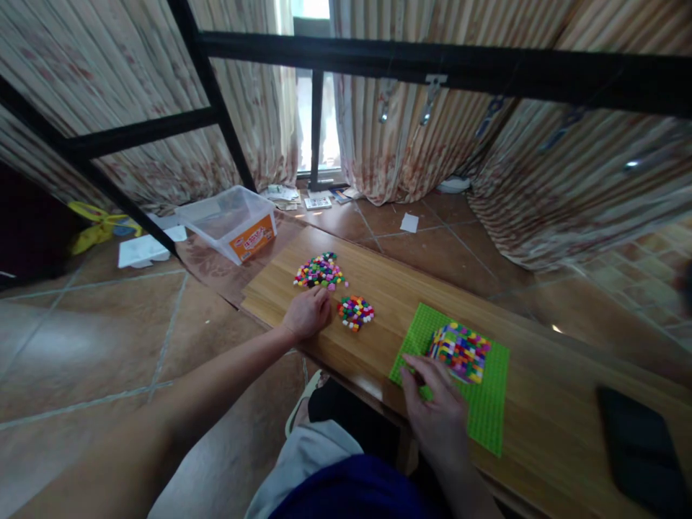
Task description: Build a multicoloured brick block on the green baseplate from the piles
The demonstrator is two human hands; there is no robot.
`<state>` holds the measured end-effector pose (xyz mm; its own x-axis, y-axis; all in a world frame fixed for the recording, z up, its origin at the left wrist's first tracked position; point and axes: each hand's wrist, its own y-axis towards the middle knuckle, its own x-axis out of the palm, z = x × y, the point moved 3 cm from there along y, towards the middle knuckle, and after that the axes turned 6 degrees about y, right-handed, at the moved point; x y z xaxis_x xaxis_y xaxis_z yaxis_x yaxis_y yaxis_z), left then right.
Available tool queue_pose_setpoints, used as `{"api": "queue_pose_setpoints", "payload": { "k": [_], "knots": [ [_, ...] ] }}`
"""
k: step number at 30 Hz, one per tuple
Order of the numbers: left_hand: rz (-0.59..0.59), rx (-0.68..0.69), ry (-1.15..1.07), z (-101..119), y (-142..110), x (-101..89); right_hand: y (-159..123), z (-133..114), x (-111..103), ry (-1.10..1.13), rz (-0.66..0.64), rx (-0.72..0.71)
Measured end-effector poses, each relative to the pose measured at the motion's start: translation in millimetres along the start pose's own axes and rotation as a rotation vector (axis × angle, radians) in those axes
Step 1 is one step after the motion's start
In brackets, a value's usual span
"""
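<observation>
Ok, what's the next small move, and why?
I'd probably have the left hand pick one brick from the smaller brick pile: it is close beside that pile, while the right hand is over the green baseplate, near the brick build. Whether either hand already holds a brick, I can't tell.

Loose bricks (355,312) are lying on a table (389,282).
Left hand (309,313) is curling beside them, centre; right hand (437,400) is reaching over a green baseplate (489,422), lower right.
</observation>
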<state>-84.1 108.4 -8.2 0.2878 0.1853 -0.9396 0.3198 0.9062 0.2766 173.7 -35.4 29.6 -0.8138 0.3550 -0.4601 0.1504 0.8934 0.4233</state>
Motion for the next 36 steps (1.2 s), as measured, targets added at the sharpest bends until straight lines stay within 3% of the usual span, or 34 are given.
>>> {"api": "queue_pose_setpoints", "payload": {
  "k": [3,7,16,25,30,33,36],
  "knots": [
    [-0.002,-0.002,0.016,-0.8,-0.5,1.5,6.6,1.8,35.5,0.005,-0.113,-0.025],
    [0.007,0.002,0.017,-1.2,-0.7,1.9,30.4,17.0,67.3,-0.053,-0.127,-0.011],
    [0.014,0.022,0.017,0.4,-0.1,-0.5,61.8,37.1,99.0,-0.182,-0.209,-0.009],
    [0.026,0.024,0.044,-0.3,-0.4,0.6,62.4,41.4,97.1,-0.205,-0.199,-0.014],
    [0.04,0.021,0.035,-0.3,0.0,-0.5,59.4,31.2,96.0,-0.203,-0.187,-0.028],
    [0.049,0.023,0.03,-0.7,0.4,-1.2,51.3,13.2,84.2,-0.176,-0.166,-0.049],
    [0.052,0.018,0.027,-2.7,0.9,-0.6,41.2,-6.1,54.8,-0.053,-0.105,-0.067]
  ]
}}
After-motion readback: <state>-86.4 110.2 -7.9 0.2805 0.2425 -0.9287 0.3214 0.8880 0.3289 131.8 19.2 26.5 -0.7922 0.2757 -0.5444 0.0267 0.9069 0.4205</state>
